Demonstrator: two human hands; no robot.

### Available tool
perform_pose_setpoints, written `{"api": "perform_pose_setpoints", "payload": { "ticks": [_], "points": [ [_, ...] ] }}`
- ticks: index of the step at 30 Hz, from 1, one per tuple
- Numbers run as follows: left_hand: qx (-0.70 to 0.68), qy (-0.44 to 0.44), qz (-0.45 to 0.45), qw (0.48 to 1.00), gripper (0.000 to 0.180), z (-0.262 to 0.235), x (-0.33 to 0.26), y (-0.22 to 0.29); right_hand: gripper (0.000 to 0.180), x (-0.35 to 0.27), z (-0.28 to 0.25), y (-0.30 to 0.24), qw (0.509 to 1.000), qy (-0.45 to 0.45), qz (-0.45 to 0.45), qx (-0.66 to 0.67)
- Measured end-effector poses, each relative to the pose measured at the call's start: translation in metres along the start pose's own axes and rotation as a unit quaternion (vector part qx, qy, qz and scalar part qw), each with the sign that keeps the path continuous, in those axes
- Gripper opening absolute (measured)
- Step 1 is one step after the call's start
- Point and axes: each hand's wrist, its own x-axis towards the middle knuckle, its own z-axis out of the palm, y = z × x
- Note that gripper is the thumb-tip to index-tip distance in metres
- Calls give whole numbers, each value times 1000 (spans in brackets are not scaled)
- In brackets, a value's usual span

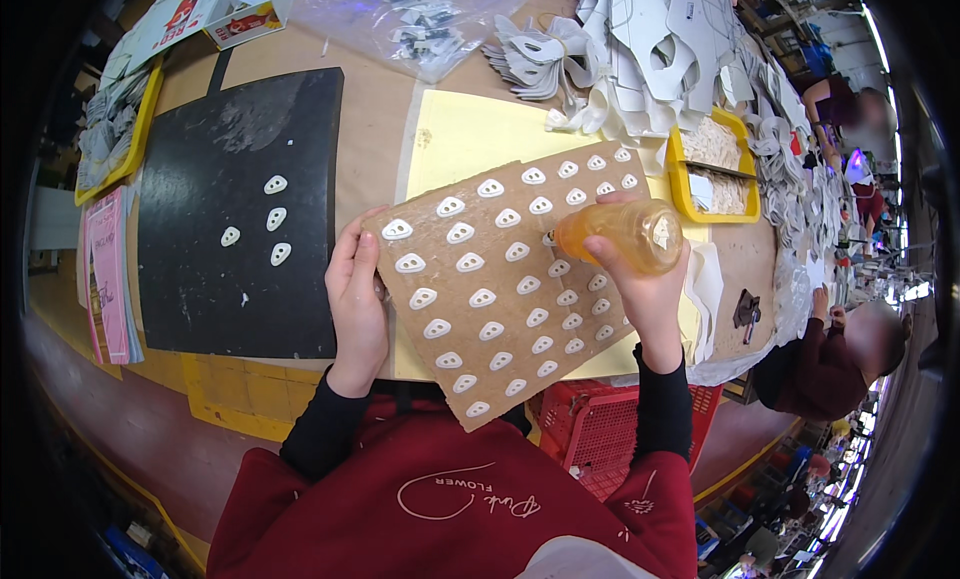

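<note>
L hand [357, 301] clamped the board [452, 299] at its edge, R hand [638, 294] the bottle [620, 229]. Board looked light, stiff, best edge-held; bottle prob. slick.

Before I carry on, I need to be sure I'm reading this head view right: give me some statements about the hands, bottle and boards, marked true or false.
1. The left hand holds the cardboard by its edge. True.
2. The right hand grips a tipped bottle. True.
3. The bottle's narrow end points away from the cardboard. False: it points toward the cardboard.
4. Four white pieces lie on the black board. True.
5. The cardboard is over the black board. False: it is over a yellow sheet.
6. The black board is right of the cardboard. False: it is to the left.
</note>
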Motion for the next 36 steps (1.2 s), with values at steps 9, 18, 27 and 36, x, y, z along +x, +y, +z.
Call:
{"api": "perform_pose_setpoints", "payload": {
  "ticks": [9,18,27,36],
  "points": [
    [4,1,2,1000,31,0,0,0,36,-1,-6,6,998,41,34,22],
    [5,4,3,1000,31,1,0,1,34,-7,-11,4,994,32,91,44],
    [12,7,2,1000,32,1,0,0,35,-2,-1,6,994,71,40,74],
    [16,2,5,1000,31,-1,0,-1,38,-15,-10,12,993,74,51,75]
  ]
}}
